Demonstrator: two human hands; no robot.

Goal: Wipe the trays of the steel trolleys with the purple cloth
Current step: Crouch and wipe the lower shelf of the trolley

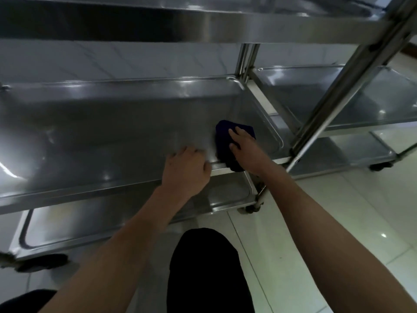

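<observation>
Pale glossy floor tiles (pixel 338 256) run under two steel trolleys standing side by side, seen from a crouch. The near trolley's middle tray (pixel 112 132) holds only the purple cloth (pixel 225 134), bunched at its 4 o'clock corner and lapping over the front rim. The right hand (pixel 244 146) lies on the cloth with fingers spread flat, pressing it down. Just beside it at 9 o'clock, the left hand (pixel 186 170) curls its fingers over the tray's front rim and grips it. A lower tray (pixel 67 224) sits beneath, and an upper shelf (pixel 203 21) hangs close overhead. A slanted steel post (pixel 327 105) stands at 3 o'clock, between this tray and the second trolley (pixel 372 105). Bare tray stretches from the hands toward 9 o'clock.
</observation>
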